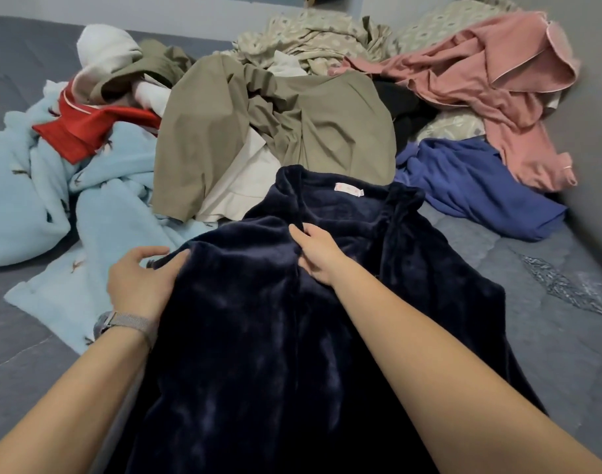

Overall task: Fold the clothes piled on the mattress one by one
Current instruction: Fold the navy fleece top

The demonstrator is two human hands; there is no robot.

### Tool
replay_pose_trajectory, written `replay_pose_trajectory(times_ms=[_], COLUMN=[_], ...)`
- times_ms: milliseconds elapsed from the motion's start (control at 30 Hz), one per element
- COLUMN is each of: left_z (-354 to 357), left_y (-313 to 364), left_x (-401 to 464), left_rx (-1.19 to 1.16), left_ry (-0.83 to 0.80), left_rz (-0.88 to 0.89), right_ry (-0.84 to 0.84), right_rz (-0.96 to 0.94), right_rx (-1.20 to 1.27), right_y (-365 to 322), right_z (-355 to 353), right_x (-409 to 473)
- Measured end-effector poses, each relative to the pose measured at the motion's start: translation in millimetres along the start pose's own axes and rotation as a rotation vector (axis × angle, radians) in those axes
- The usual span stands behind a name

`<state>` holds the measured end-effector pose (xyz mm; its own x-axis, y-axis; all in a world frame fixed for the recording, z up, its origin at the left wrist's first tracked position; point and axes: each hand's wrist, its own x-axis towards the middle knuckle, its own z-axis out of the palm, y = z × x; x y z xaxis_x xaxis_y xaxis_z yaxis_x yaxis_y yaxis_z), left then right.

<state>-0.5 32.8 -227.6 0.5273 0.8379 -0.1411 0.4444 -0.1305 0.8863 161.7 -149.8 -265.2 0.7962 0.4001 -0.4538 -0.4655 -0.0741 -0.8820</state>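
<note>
Head view: two bare hands work on a dark navy plush garment [292, 319] spread on a grey mattress [566, 336].

The garment lies lengthwise in front of the person, collar and label at its far end, just in front of the clothes pile [275, 114]. The left hand [138, 282], a watch [121, 323] on its wrist, grips the garment's left edge with curled fingers. The right hand [318, 254] pinches a fold of fabric near the garment's upper middle. A light blue fleece [53, 200] lies to the left, a blue garment [480, 189] and a pink one [497, 80] to the right.

Navy garment [292, 319] plush, sheeny; mattress [549, 336] matt quilted
</note>
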Motion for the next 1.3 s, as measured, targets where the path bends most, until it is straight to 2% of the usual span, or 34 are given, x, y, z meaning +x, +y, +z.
replay_pose_trajectory(times_ms=[67, 100, 233, 267, 333, 400, 467, 500, 567, 633, 700, 800, 833, 933, 1000, 1067, 1133, 1200, 1267, 1300], left_z=[-7, -7, 18, 30, 62, 94, 117, 121, 119, 114, 106, 78, 66, 25, 1, -16, -25, -24, -13, -5], left_y=[3, 7, 34, 41, 55, 70, 76, 75, 71, 67, 65, 58, 52, 38, 22, 7, 12, 28, 50, 58], left_x=[5, 6, 6, 7, 11, 17, 27, 31, 39, 38, 29, 13, 10, 4, 2, 6, 7, 3, -14, -22], left_rx=[0.580, 0.705, 0.617, 0.614, 0.574, 0.434, 0.240, 0.189, 0.216, 0.300, 0.379, 0.432, 0.455, 0.625, 0.775, 0.964, 1.109, 1.085, 0.878, 0.749], left_ry=[0.159, 0.187, 0.146, 0.092, -0.176, -0.441, -0.622, -0.645, -0.670, -0.675, -0.608, -0.342, -0.307, -0.395, -0.463, -0.539, -0.642, -0.691, -0.648, -0.625], left_rz=[0.313, 0.462, 0.814, 0.856, 0.792, 0.505, 0.137, 0.036, -0.056, -0.044, 0.153, 0.780, 0.976, 1.412, 1.618, 1.691, 1.579, 1.437, 1.345, 1.234], right_ry=[0.025, 0.070, 0.448, 0.532, 0.648, 0.685, 0.583, 0.490, 0.291, 0.161, 0.129, 0.199, 0.179, -0.024, -0.109, -0.196, -0.303, -0.317, -0.192, -0.116], right_rz=[-0.062, -0.137, -0.695, -0.769, -0.786, -0.608, -0.294, -0.151, 0.034, 0.054, -0.096, -0.548, -0.682, -0.964, -0.985, -0.861, -0.678, -0.527, -0.414, -0.422], right_rx=[-0.129, -0.236, -0.566, -0.635, -0.782, -0.900, -0.840, -0.745, -0.662, -0.666, -0.692, -0.770, -0.831, -1.231, -1.631, -1.898, -1.924, -1.781, -1.472, -1.307], right_y=[-7, -15, -55, -64, -76, -75, -64, -56, -46, -44, -44, -42, -39, -24, -14, -8, -12, -26, -40, -46], right_z=[1, -1, -49, -69, -116, -162, -199, -211, -221, -217, -211, -201, -202, -221, -241, -250, -247, -236, -219, -210], right_x=[-8, -12, -27, -26, -17, -13, -19, -24, -38, -49, -55, -76, -86, -119, -138, -150, -157, -161, -162, -162])
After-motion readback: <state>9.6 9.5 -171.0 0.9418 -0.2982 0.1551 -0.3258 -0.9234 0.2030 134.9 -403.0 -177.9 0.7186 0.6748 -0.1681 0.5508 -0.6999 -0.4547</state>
